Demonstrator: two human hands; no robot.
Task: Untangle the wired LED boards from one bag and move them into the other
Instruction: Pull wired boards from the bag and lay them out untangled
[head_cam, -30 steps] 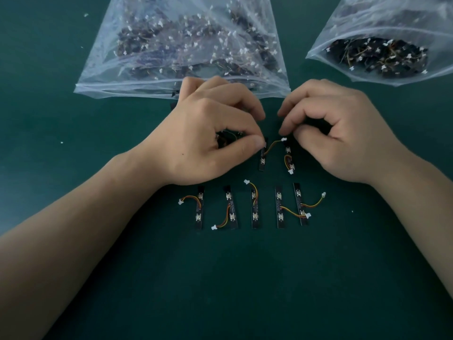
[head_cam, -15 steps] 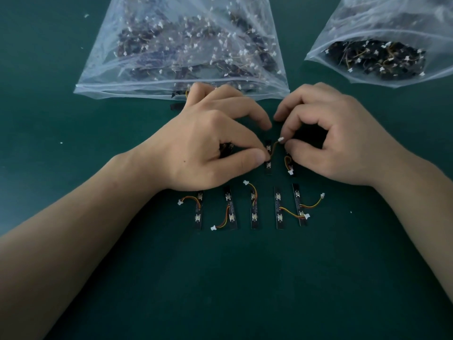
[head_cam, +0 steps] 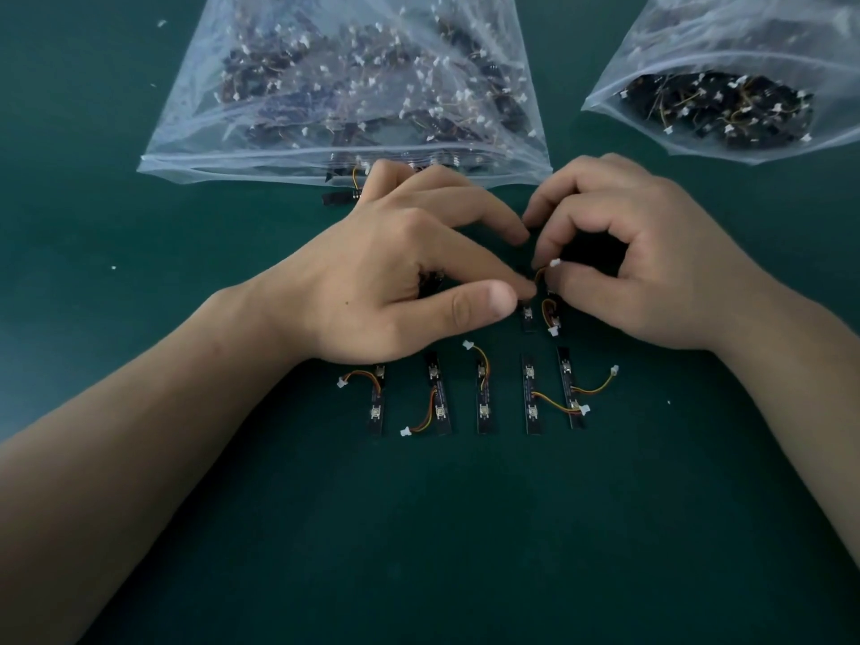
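**Closer grip, one unit under separation**

Both hands have drawn together since the earlier frame, and the unit between them now sits nearer the neighbouring board. On the green table we record the large bag of tangled boards and the smaller bag far right. Left hand pinches the wired LED board at its top end. Right hand pinches its white connector. Five separated boards lie in a row just below.
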